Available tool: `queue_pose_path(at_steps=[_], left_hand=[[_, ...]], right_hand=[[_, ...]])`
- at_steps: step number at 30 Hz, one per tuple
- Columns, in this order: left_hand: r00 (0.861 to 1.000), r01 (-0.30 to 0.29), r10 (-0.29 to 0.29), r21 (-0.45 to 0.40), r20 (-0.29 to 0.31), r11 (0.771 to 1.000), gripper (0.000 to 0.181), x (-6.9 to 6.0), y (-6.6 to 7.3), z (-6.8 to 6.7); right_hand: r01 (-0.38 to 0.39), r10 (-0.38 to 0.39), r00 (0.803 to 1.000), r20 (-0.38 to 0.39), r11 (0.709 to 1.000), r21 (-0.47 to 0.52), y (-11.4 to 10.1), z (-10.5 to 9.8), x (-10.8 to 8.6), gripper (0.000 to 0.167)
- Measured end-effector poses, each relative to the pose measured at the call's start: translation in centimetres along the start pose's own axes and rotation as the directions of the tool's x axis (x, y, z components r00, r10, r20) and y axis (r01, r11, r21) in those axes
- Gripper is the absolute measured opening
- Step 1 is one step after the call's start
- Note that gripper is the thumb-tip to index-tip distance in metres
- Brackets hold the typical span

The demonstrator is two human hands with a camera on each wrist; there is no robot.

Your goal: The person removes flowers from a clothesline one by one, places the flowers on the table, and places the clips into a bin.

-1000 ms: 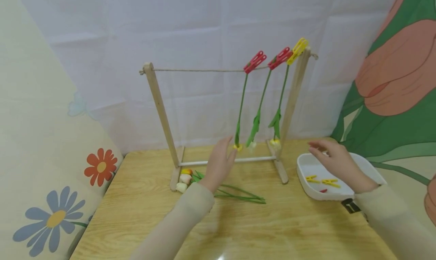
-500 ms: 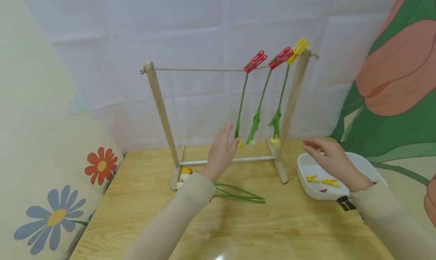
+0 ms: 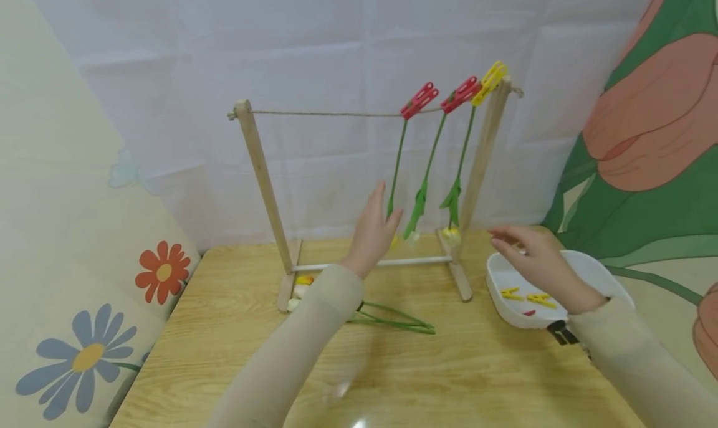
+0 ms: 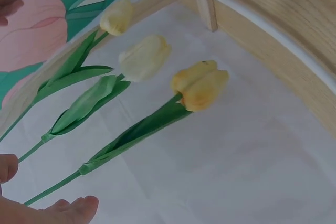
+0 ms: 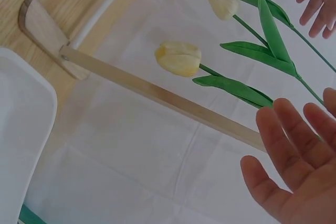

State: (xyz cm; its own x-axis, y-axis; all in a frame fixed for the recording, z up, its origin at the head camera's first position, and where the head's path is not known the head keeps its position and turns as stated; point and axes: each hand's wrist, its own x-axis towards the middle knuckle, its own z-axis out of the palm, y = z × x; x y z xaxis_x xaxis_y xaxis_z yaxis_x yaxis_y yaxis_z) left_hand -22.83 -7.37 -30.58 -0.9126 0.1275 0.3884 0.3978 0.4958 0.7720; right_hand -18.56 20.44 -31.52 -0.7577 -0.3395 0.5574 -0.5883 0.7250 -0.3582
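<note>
While three tulips were pegged to the rope, the left hand was held beside one stem, the right hand near the tray, fingers loose, nothing gripped.

Table bearing rack, loose tulips, basin

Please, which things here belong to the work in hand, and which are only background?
Likely part of the job:
hanging flowers
clothes pegs
rope
wooden rack
lying flowers
white tray
table

Apparently only background:
white cloth
wall pictures
</note>
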Motion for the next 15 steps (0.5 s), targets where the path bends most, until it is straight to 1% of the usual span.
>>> queue_pose_path(at_steps=[3,6,8,11,13,15], left_hand=[[0.998,0.054,-0.053,-0.059,0.015,0.997,0.069,0.7,0.5,0.2],[0.995,0.092,-0.087,-0.105,0.044,0.990,0.075,1.3,0.9,0.3],[0.992,0.114,-0.104,-0.152,0.069,0.982,0.077,1.5,1.0,0.3],[0.989,0.129,-0.110,-0.216,0.098,0.968,0.080,1.6,1.1,0.3],[0.990,0.118,-0.095,-0.251,0.102,0.961,0.081,1.6,1.1,0.3],[0.992,0.099,-0.077,-0.261,0.095,0.960,0.081,1.7,1.1,0.3]], right_hand=[[-0.008,0.008,1.000,0.009,1.000,0.016,0.0,0.0,-0.1,0.019],[-0.024,0.023,0.999,0.028,0.999,0.037,0.0,0.1,-0.2,0.020],[-0.031,0.029,0.999,0.039,0.999,0.044,-0.1,0.1,-0.2,0.021],[-0.037,0.035,0.998,0.048,0.998,0.046,-0.3,0.0,-0.2,0.021],[-0.038,0.036,0.998,0.052,0.998,0.045,-0.4,0.0,-0.2,0.021],[-0.040,0.037,0.998,0.057,0.998,0.047,-0.4,-0.1,-0.2,0.022]])
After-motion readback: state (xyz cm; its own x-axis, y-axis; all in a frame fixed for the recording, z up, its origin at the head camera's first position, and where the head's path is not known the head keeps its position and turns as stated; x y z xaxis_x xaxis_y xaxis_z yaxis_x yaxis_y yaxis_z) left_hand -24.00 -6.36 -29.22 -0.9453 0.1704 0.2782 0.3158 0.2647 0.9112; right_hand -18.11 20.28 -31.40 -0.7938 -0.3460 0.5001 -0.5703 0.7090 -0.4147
